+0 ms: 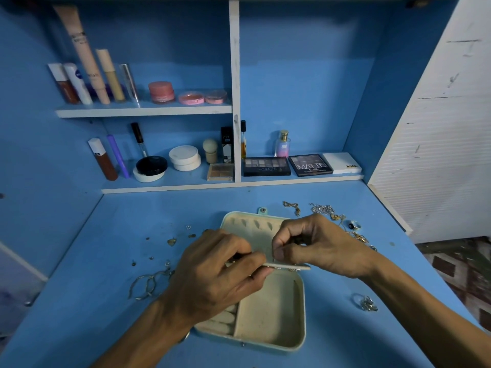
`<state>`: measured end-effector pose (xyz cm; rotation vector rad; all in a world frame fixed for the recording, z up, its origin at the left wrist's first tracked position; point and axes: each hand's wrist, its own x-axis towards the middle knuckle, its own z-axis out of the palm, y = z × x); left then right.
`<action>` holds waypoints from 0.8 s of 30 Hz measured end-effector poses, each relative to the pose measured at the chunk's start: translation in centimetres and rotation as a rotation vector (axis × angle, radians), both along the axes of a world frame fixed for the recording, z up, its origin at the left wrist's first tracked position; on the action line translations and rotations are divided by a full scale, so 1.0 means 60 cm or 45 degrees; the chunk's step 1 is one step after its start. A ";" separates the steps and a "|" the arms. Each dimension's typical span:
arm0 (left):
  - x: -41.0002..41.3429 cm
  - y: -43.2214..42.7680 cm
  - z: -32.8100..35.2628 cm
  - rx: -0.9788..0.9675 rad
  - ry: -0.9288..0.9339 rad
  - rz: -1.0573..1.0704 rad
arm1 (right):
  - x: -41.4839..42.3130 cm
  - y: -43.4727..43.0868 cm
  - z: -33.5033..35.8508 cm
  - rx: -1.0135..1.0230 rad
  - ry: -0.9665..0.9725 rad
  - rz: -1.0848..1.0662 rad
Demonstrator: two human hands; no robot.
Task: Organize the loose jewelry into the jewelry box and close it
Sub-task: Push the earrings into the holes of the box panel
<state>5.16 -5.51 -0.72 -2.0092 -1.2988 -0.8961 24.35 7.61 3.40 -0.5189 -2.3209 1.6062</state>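
An open cream jewelry box (271, 320) lies on the blue desk, its lid (249, 224) folded back away from me. My left hand (212, 277) pinches the thin inner flap (289, 266) at the box's hinge line. My right hand (313, 248) pinches a small dark piece of jewelry (296, 240) just above the flap. Loose earrings and studs (171, 241) lie to the left, with silver hoops (148, 285) nearer me. Chains (322, 209), a dark-stone ring (354, 225) and a silver ring (368, 304) lie to the right.
Shelves at the back hold cosmetics: tubes (87, 75), pink jars (162, 92), eyeshadow palettes (265, 166), a perfume bottle (283, 144). A white panel (438, 134) stands at the right. The desk's right edge drops off to a patterned floor (465, 269).
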 end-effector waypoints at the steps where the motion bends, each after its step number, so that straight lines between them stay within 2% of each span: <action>1: 0.000 0.000 0.000 0.001 0.001 0.001 | 0.000 -0.001 0.000 -0.005 -0.003 0.004; 14: 0.002 0.001 0.000 0.012 0.010 -0.001 | -0.001 -0.004 0.000 0.002 -0.040 0.040; 19: 0.004 0.002 0.001 0.023 0.002 0.007 | -0.001 -0.004 -0.002 -0.006 0.005 0.065; 24: 0.003 0.002 0.002 0.024 -0.002 0.001 | -0.009 -0.007 -0.006 -0.103 0.097 -0.045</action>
